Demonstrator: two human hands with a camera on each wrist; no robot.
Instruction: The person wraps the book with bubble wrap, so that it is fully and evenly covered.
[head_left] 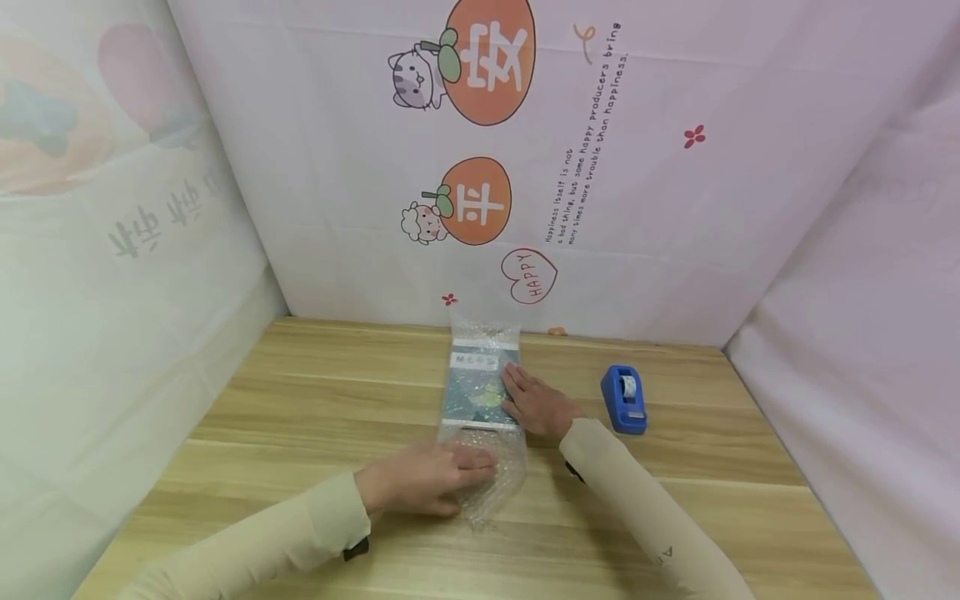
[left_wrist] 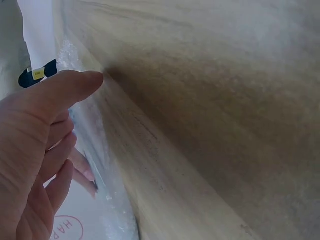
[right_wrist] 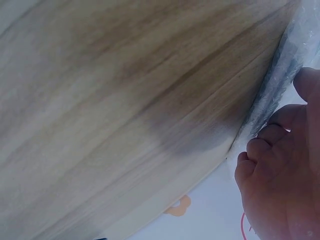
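Note:
A teal book (head_left: 471, 392) with a white title label lies on the table, wrapped in clear bubble wrap (head_left: 498, 446). My left hand (head_left: 431, 479) rests on the near end of the wrap, fingers extended to the right across it. In the left wrist view, the thumb of my left hand (left_wrist: 30, 130) is straight beside the wrap's edge. On the book's right edge lies my right hand (head_left: 542, 404), its fingertips touching the wrapped cover. The right wrist view shows my right hand (right_wrist: 280, 165) along the wrapped side of the book.
A blue tape dispenser (head_left: 625, 400) with a tape roll stands right of my right hand. Behind the wooden table (head_left: 337, 375) hangs a white printed cloth (head_left: 337, 208), with more cloth at both sides. The wrap's far end reaches close to the back cloth.

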